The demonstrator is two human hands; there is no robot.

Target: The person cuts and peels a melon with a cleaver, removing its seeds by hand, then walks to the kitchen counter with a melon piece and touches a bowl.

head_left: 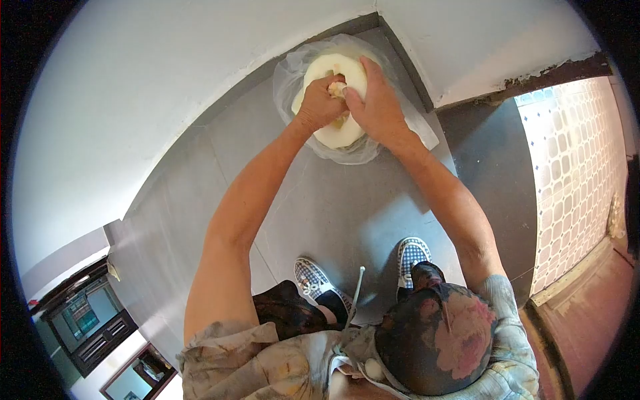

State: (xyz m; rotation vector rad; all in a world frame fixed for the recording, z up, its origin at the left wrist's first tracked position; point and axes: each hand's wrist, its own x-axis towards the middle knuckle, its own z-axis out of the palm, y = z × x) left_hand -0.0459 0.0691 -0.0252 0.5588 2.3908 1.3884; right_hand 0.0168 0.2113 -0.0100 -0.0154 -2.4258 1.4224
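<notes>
A large, round, pale cream cut melon [328,137] with a hollow centre sits on a crumpled clear plastic bag [287,87] on the grey floor. My left hand [321,105] reaches into the hollow, its fingers closed around a whitish, pulpy clump [337,89]; the fingertips are partly hidden. On the other side, my right hand [378,110] grips the melon, with the fingers laid over its right rim and the thumb pointing in at the clump. Whether the right thumb touches the clump is hard to tell.
White walls [200,73] with a dark skirting [405,60] meet in a corner just behind the melon. A tiled wall [573,167] stands at the right. My checked shoes [415,252] are on the floor below, near my knee in dark patterned cloth [433,340].
</notes>
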